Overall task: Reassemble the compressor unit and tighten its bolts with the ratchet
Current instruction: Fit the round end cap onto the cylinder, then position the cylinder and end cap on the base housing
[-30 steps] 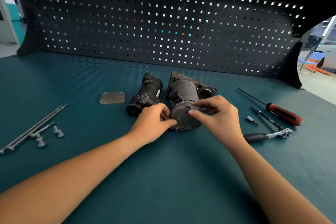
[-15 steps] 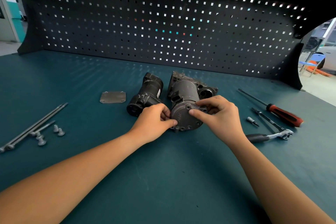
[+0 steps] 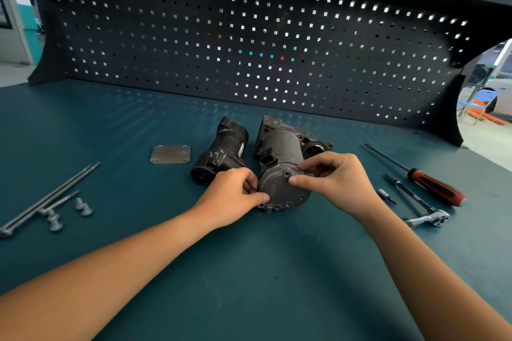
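Note:
The grey compressor body (image 3: 281,147) lies on the teal bench, its round end cap (image 3: 282,192) facing me. My left hand (image 3: 231,196) grips the cap's left edge, thumb on its face. My right hand (image 3: 336,183) pinches the cap's upper right edge. A black cylinder part (image 3: 221,153) lies just left of the body. A flat square cover plate (image 3: 170,154) sits further left. Long bolts (image 3: 47,199) and short bolts (image 3: 83,207) lie at the far left. The ratchet (image 3: 428,219) rests to the right.
A red-handled screwdriver (image 3: 435,185), an extension bar (image 3: 410,194) and a small bit (image 3: 386,196) lie right of my hands. A black pegboard (image 3: 249,44) walls off the back of the bench (image 3: 249,285).
Both hands stay on the end cap with only slight finger shifts. The parts and tools on the bench have not moved.

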The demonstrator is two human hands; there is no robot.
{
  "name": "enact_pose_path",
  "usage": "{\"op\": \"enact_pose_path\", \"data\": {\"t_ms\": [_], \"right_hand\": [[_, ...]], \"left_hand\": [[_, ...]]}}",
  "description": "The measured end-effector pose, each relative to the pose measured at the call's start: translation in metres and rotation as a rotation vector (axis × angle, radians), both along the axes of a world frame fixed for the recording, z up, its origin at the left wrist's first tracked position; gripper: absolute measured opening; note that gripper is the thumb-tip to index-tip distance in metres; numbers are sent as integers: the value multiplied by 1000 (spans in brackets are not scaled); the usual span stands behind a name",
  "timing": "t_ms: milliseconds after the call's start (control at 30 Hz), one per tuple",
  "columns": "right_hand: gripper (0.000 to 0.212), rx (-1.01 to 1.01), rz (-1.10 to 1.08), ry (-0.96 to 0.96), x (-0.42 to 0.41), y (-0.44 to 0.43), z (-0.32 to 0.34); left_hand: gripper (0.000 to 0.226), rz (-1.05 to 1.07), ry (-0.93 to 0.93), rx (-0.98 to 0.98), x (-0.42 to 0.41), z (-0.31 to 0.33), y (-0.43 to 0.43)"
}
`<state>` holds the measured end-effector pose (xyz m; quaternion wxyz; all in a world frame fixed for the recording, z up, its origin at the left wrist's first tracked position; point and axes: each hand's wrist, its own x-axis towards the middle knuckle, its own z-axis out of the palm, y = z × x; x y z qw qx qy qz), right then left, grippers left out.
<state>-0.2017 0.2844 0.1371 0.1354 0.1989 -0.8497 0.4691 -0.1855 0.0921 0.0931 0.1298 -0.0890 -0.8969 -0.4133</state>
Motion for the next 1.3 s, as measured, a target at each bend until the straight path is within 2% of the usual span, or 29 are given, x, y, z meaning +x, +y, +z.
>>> {"op": "enact_pose_path", "data": {"t_ms": [100,200,333,400,567,767,933,1167,1300], "right_hand": [[24,-17,2,2,-1,1,-3],[27,11,-69,100,3,0,-15],[26,42,-108,98,8,8,-22],[22,27,-80,53,11,13,-20],[23,71,5,-55,19,28,-8],[5,-52,0,-355,27,76,10],[8,-63,-190,-407,18,96,7],[14,208,-227,-382,10,92,-3],[18,349,-194,-391,11,91,-6]], "left_hand": [[25,-8,-2,8,1,-1,1],[28,10,37,29,4,-1,3],[62,14,98,19,7,3,6],[68,-6,77,67,6,5,7],[50,4,14,251,1,8,8],[42,63,131,115,-10,11,10],[43,58,183,25,-15,12,4],[42,39,140,87,-18,11,4],[49,4,134,47,-15,12,5]]}}
